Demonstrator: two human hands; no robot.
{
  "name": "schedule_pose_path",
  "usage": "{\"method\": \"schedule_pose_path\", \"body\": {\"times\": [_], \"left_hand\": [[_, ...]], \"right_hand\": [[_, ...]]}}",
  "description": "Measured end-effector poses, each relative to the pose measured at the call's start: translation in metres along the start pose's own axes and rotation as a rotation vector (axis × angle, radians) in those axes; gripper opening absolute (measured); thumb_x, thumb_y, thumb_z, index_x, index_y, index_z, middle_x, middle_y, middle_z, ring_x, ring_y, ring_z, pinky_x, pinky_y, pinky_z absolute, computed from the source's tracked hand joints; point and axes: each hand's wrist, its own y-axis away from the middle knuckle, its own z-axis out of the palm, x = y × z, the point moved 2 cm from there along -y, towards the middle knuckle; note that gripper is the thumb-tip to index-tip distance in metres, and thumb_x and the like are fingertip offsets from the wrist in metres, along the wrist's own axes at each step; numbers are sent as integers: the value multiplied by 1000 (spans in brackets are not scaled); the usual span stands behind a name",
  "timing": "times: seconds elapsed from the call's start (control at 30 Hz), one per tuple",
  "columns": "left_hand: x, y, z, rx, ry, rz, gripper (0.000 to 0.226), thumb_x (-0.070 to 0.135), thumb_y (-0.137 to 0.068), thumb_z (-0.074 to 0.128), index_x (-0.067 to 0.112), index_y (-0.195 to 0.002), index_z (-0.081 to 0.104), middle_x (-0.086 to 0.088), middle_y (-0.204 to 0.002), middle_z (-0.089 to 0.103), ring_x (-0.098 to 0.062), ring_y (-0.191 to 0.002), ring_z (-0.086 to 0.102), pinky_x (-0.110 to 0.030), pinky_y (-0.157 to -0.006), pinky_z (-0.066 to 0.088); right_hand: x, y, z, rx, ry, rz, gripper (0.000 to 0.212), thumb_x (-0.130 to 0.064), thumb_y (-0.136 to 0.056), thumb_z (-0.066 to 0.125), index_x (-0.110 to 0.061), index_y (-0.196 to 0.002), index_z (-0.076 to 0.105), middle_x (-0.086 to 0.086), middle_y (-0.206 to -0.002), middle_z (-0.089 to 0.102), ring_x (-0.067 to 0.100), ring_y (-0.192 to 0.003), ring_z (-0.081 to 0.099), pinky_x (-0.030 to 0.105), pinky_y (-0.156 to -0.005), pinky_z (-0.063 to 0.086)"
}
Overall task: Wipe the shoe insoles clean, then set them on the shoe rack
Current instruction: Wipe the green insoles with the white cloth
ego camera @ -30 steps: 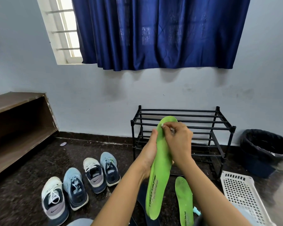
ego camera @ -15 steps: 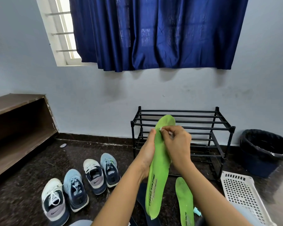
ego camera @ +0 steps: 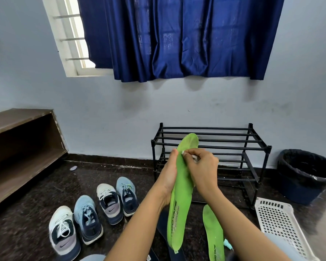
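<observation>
Nearest, a second green insole (ego camera: 213,234) lies flat on the dark floor, below and just right of the right wrist, so it is not yet on the rack. Above it the left hand (ego camera: 167,178) is clamped on the held insole (ego camera: 180,196) along its left edge, keeping it upright with the toe end up and the heel hanging down past the wrist. The right hand (ego camera: 202,170) bears on the insole's face near the toe, its fingers curled tight round a small white wad (ego camera: 195,157), seemingly a wipe, though too little of it shows to be sure. So the wiping step is in hand. The next move likely calls for firm strokes down toward the heel while the left hand braces the bendy foam. Beyond both hands the black shoe rack (ego camera: 252,142) stands against the wall, where both insoles have yet to go
</observation>
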Motion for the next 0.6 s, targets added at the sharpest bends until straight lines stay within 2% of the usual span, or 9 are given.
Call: {"method": "schedule_pose_path", "body": {"times": [0.13, 0.37, 0.5, 0.6], "left_hand": [[-1, 1, 4, 1, -52, 32, 63, 56, -101, 25, 13, -97, 70, -8, -66, 68, -19, -54, 61, -27, -55, 50], [4, -1, -4, 11, -5, 1, 67, 61, -99, 24, 12, -102, 70, -11, -71, 70, -22, -59, 64, -28, -56, 51], [-1, 0, 1, -12, 6, 12, 66, 59, -99, 24, 12, -101, 70, -9, -69, 70, -19, -54, 65, -25, -51, 53], [-4, -3, 3, -23, -8, 22, 67, 60, -99, 24, 10, -105, 69, -9, -69, 70, -20, -54, 64, -26, -52, 52]], "right_hand": [[2, -7, -7, 66, -51, 74, 7, -17, -84, 68, -13, -84, 75, -9, -74, 65, -10, -70, 54, -3, -63, 34], [0, 10, 3, -66, 3, 8, 5, -17, -81, 71, -18, -80, 76, -12, -74, 66, -5, -74, 58, -1, -68, 37], [2, -5, -5, 19, 32, 20, 7, -18, -82, 70, -15, -83, 76, -6, -74, 66, 6, -73, 59, 3, -64, 35], [3, -11, -13, 58, 30, 39, 8, -18, -83, 70, -13, -84, 75, -5, -76, 66, 2, -71, 57, -2, -62, 34]]}}
